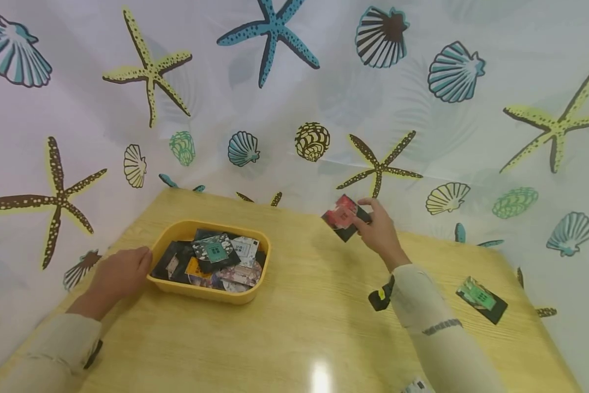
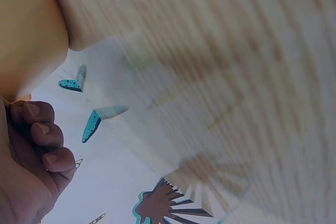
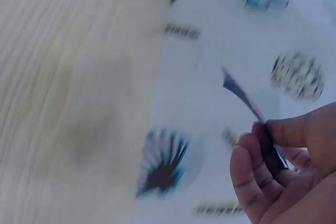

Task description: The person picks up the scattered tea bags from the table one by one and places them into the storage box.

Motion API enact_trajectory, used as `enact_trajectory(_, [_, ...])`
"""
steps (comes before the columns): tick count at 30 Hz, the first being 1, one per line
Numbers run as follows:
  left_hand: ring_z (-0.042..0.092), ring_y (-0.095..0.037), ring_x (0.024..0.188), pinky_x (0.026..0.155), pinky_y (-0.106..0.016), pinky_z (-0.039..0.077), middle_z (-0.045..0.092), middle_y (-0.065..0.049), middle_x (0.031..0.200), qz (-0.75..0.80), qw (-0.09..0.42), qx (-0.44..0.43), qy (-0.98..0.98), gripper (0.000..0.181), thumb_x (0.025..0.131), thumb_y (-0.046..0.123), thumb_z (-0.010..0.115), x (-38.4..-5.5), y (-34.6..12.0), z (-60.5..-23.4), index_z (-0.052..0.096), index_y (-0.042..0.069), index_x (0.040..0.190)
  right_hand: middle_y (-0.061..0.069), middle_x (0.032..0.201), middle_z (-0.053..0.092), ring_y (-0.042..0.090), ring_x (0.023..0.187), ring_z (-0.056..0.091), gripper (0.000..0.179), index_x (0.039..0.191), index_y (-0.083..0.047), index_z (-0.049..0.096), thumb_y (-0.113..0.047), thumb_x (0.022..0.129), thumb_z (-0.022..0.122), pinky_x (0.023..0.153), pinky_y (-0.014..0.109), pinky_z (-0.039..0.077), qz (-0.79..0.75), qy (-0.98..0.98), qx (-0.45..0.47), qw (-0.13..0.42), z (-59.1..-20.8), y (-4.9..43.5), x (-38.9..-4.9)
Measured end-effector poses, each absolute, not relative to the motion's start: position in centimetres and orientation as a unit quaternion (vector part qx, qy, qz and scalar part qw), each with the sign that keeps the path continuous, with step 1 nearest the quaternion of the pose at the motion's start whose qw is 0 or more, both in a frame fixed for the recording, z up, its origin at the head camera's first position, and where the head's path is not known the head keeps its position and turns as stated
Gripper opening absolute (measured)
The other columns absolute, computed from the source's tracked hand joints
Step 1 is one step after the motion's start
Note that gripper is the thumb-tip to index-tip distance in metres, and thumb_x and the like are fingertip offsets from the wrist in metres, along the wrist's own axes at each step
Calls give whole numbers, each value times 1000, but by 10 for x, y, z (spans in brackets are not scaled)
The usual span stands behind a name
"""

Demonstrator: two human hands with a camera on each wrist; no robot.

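My right hand (image 1: pixel 378 232) pinches a thin black card with a red picture (image 1: pixel 340 217) between thumb and fingers, above the back of the table. Edge-on in the right wrist view, the card (image 3: pixel 244 98) looks slightly bent. On the left, a yellow plastic bin (image 1: pixel 201 292) holds several similar cards (image 1: pixel 215 250), heaped and overlapping. My left hand (image 1: pixel 122 273) grips the bin's left rim; its curled fingers (image 2: pixel 47 135) show beside the bin wall (image 2: pixel 31 35) in the left wrist view, with the thumb hidden there.
A green-and-black card (image 1: pixel 482 299) lies on the light wood table (image 1: pixel 284 327) at the right. Another card (image 1: pixel 416 386) is cut off at the front edge, near my right sleeve. A white curtain (image 1: pixel 294 98) with starfish and shells hangs around the table's back and sides.
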State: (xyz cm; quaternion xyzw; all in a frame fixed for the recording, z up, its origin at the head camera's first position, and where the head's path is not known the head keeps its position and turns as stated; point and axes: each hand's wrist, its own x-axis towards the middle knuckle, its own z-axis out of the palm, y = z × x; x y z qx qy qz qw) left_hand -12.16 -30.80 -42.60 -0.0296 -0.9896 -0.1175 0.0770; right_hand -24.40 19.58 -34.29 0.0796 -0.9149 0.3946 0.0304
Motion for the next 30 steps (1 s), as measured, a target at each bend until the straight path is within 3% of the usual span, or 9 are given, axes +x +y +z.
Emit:
enact_trajectory(6, [38, -16, 55, 53, -31, 30, 40, -1, 60, -127, 70, -29, -989, 38, 108, 25, 32, -117, -308, -429, 44, 13, 73, 19, 86, 66, 16, 65, 58, 41, 137, -10, 48, -9, 98, 61, 61, 28, 48, 430, -876, 220, -12, -338, 114, -213])
enact_trajectory(12, [35, -16, 52, 51, -30, 28, 39, 0, 59, -121, 93, -42, -987, 40, 108, 26, 31, -121, -307, -428, 43, 13, 73, 11, 98, 67, 13, 73, 52, 44, 141, -15, 47, -12, 99, 60, 66, 27, 43, 361, -879, 311, -18, -364, 54, -194])
enact_trajectory(18, [36, -16, 52, 51, -30, 28, 40, -1, 59, -116, 80, -39, -989, 41, 108, 26, 29, -123, -309, -424, 44, 13, 72, 12, 67, 61, 14, 52, 41, 45, 142, -12, 46, -14, 99, 60, 56, 25, 37, 327, -886, 328, -23, -380, 29, -182])
enact_trajectory(20, [35, -16, 51, 50, -30, 28, 40, -1, 58, -113, 81, -37, -990, 41, 108, 25, 29, -122, -311, -424, 44, 13, 72, 14, 80, 69, 17, 62, 57, 48, 143, -12, 45, -16, 99, 62, 65, 27, 48, 310, -891, 331, -21, -383, 27, -179])
enact_trajectory(22, [35, -16, 51, 50, -30, 28, 40, -1, 58, -113, 84, -39, -989, 41, 108, 25, 30, -121, -311, -425, 44, 13, 72, 15, 103, 72, 22, 87, 68, 52, 145, -12, 43, -18, 98, 63, 83, 34, 54, 298, -894, 334, -27, -382, 32, -177])
enact_trajectory(25, [35, -16, 51, 51, -30, 28, 40, 0, 58, -112, 86, -41, -989, 41, 108, 25, 29, -122, -311, -424, 44, 13, 72, 15, 134, 63, 29, 123, 61, 55, 146, -11, 44, -19, 96, 66, 106, 46, 47, 280, -896, 343, -29, -368, 52, -176])
enact_trajectory(30, [36, -17, 51, 50, -30, 28, 40, -1, 59, -109, 78, -36, -990, 41, 108, 26, 28, -123, -308, -422, 44, 13, 73, 15, 134, 62, 32, 119, 62, 43, 137, -5, 53, -15, 97, 62, 102, 49, 49, 196, -905, 377, -14, -327, 134, -164])
